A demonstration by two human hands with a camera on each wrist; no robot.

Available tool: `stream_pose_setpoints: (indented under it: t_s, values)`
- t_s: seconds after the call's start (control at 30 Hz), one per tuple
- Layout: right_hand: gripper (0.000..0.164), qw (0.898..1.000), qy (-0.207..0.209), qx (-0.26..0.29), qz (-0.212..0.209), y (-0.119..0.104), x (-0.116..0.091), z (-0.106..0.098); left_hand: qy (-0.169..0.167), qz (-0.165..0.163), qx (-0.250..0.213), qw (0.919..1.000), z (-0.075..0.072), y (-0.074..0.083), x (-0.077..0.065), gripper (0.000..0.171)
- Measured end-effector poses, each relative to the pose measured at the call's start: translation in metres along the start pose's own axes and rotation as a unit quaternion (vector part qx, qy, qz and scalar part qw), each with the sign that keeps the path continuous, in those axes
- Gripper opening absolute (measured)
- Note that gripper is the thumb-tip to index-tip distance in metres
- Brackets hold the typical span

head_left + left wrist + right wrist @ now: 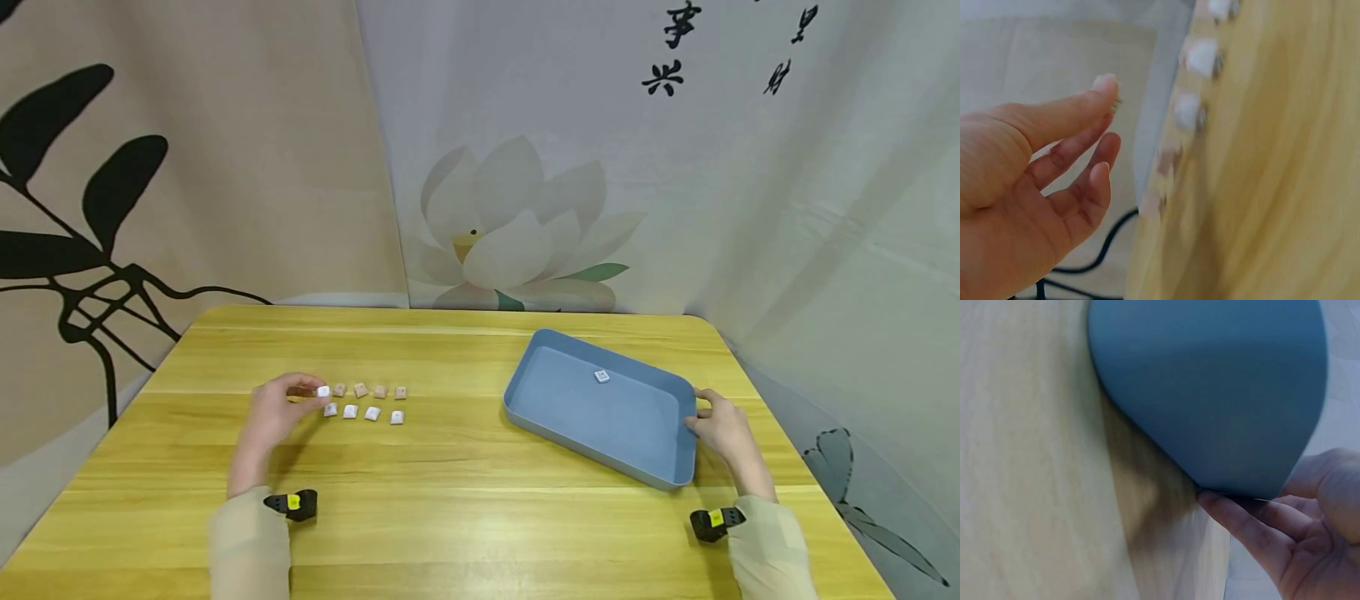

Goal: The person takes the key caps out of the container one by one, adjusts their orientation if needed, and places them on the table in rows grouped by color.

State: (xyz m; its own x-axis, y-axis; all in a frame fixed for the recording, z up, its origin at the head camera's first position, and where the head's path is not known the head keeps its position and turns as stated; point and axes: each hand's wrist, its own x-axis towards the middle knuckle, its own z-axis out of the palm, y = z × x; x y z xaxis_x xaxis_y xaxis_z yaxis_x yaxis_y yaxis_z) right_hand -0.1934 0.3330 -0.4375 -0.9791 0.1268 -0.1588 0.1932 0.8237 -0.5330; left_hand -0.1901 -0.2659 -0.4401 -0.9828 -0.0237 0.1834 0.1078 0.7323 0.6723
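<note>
In the head view my left hand (279, 412) pinches a small white keycap (323, 391) between thumb and fingertips, at the left end of two short rows. In the left wrist view the hand (1054, 162) hides most of that piece. White keycaps (350, 412) make up the near row and pinkish ones (361, 389) the far row. My right hand (723, 429) grips the right end of a blue tray (600, 454). Its fingers reach under the tray's edge in the right wrist view. One white keycap (602, 377) lies inside the tray, towards its far side.
The wooden table (450, 517) carries everything. A printed curtain (525, 100) hangs behind its far edge. A small black camera (300, 505) is strapped to the left sleeve, another camera (708, 525) to the right one.
</note>
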Motion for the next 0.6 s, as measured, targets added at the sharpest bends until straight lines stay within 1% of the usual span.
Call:
stream_pose_setpoints:
  t_s: [0.1, 0.27, 0.4, 0.6]
  values:
    - [0.059, 1.000, 0.002, 0.001, 0.000, 0.000, 0.000, 0.001, -0.006, -0.008, 0.015, 0.9998, -0.004, -0.012, -0.004, 0.023]
    - [0.059, 1.000, 0.003, -0.003, -0.002, -0.001, 0.000, 0.000, -0.025, -0.040, 0.030, 0.9984, -0.006, -0.025, -0.007, 0.025]
    - [0.059, 1.000, 0.002, -0.004, 0.000, -0.002, 0.000, -0.001, -0.036, -0.057, 0.040, 0.9969, -0.005, -0.030, -0.007, 0.027]
    - [0.059, 1.000, -0.003, -0.004, 0.004, -0.003, 0.000, -0.001, -0.056, -0.077, 0.048, 0.9943, -0.004, -0.033, -0.005, 0.025]
